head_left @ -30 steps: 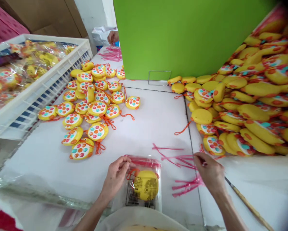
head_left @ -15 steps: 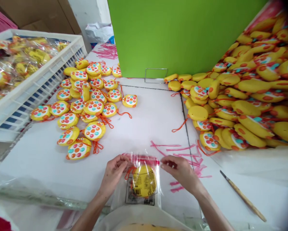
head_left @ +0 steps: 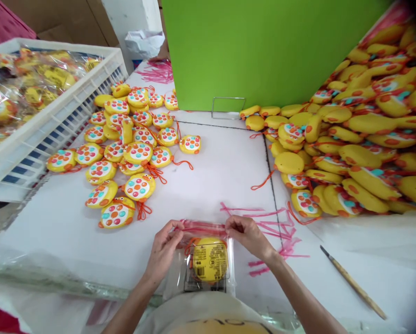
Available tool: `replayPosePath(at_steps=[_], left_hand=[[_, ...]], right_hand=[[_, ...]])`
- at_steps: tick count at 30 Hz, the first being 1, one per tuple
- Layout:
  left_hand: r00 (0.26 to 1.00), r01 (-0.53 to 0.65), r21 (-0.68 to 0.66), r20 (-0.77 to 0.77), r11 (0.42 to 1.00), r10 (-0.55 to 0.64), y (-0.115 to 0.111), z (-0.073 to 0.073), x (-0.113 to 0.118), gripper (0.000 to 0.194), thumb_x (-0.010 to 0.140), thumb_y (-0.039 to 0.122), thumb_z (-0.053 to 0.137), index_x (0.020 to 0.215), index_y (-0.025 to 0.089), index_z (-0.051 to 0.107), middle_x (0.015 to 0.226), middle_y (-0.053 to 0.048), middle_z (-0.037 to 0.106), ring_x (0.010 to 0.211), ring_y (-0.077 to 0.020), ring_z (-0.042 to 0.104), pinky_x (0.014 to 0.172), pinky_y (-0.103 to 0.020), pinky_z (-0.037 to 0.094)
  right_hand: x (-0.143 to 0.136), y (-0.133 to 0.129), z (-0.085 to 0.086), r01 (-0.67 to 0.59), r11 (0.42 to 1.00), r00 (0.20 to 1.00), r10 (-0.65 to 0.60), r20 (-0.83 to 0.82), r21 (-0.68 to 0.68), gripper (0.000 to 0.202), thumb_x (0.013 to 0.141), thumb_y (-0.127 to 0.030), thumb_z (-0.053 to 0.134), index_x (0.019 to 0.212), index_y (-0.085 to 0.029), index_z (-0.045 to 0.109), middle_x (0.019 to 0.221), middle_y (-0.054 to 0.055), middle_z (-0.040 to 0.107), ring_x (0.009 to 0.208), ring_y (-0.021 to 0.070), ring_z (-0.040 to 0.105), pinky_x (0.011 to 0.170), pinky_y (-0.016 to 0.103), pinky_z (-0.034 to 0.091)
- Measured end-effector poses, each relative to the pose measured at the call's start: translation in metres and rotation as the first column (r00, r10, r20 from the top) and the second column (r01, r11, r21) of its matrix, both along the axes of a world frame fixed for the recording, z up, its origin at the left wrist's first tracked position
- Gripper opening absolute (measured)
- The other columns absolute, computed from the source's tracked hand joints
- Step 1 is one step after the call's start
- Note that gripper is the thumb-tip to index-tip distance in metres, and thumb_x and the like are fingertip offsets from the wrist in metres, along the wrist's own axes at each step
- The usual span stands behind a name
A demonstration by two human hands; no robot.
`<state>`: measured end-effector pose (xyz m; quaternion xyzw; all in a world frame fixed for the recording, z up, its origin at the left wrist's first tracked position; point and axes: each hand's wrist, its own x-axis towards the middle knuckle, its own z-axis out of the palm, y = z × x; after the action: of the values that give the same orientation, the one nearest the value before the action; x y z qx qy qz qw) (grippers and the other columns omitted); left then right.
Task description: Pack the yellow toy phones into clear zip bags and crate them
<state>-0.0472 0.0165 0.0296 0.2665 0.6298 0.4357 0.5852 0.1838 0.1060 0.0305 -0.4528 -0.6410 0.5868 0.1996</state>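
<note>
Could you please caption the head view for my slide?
Both hands, left hand and right hand, pinch a clear bag holding a yellow toy.

left hand (head_left: 164,248) + right hand (head_left: 246,235) | pinching clear bag (head_left: 204,260) top | yellow toy (head_left: 209,260) inside

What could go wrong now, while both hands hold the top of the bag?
The orange cord lies near the bag mouth, so it might get caught in the pink strip between the left hand and right hand. Loose pink strips beside the right hand could stick to the bag.
</note>
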Motion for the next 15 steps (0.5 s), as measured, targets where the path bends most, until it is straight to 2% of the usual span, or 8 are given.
replayPosePath(at_steps=[3, 6, 9, 12, 15], left_hand=[[0.998, -0.055, 0.005, 0.038, 0.998, 0.055, -0.001, -0.005, 0.0, 0.015, 0.077, 0.033, 0.059, 0.074, 0.018, 0.058, 0.072, 0.0, 0.063, 0.07, -0.0165, 0.061, 0.064, -0.025, 0.047], [0.996, -0.062, 0.031, 0.062, 0.998, 0.06, -0.003, -0.004, -0.002, 0.013, 0.076, 0.029, 0.054, 0.07, 0.018, 0.058, 0.069, 0.001, 0.057, 0.065, -0.0143, 0.055, 0.063, -0.025, 0.046], [1.0, -0.004, 0.069, 0.004, 0.998, 0.004, -0.004, 0.003, -0.005, 0.017, 0.077, 0.028, 0.051, 0.065, 0.017, 0.054, 0.064, 0.002, 0.05, 0.064, -0.0132, 0.05, 0.062, -0.023, 0.043], [0.993, 0.067, 0.036, -0.101, 0.997, -0.063, -0.005, 0.014, -0.012, 0.013, 0.072, 0.023, 0.055, 0.062, 0.018, 0.048, 0.057, 0.005, 0.043, 0.056, -0.0102, 0.042, 0.053, -0.02, 0.033], [0.995, 0.078, -0.018, -0.054, 0.997, -0.079, -0.007, 0.026, -0.021, 0.011, 0.069, 0.021, 0.056, 0.064, 0.019, 0.047, 0.052, 0.007, 0.042, 0.05, -0.0087, 0.038, 0.051, -0.019, 0.028]], right_hand=[[0.001, -0.003, 0.0, -0.014, 1.0, 1.0, 0.014, -0.003, -0.011, 0.012, 0.076, -0.018, 0.051, 0.071, -0.016, 0.061, 0.065, -0.001, 0.059, 0.063, 0.0119, 0.051, 0.06, 0.023, 0.038], [0.0, -0.005, 0.003, -0.042, 0.999, 0.999, 0.042, 0.018, -0.022, 0.017, 0.075, -0.015, 0.048, 0.071, -0.017, 0.065, 0.066, -0.001, 0.062, 0.064, 0.0131, 0.055, 0.061, 0.024, 0.041], [-0.003, -0.005, 0.012, -0.098, 0.995, 0.994, 0.097, 0.058, 0.017, 0.023, 0.077, -0.013, 0.044, 0.073, -0.018, 0.067, 0.071, 0.0, 0.065, 0.069, 0.0142, 0.058, 0.065, 0.025, 0.042], [-0.008, -0.002, 0.024, -0.186, 0.981, 0.979, 0.181, 0.096, 0.05, 0.028, 0.078, -0.009, 0.041, 0.074, -0.019, 0.067, 0.076, 0.001, 0.066, 0.073, 0.0144, 0.059, 0.069, 0.025, 0.042], [-0.016, 0.003, 0.034, -0.273, 0.96, 0.956, 0.265, 0.124, 0.058, 0.03, 0.076, -0.006, 0.04, 0.072, -0.018, 0.067, 0.074, 0.0, 0.065, 0.07, 0.0135, 0.057, 0.067, 0.024, 0.04]])
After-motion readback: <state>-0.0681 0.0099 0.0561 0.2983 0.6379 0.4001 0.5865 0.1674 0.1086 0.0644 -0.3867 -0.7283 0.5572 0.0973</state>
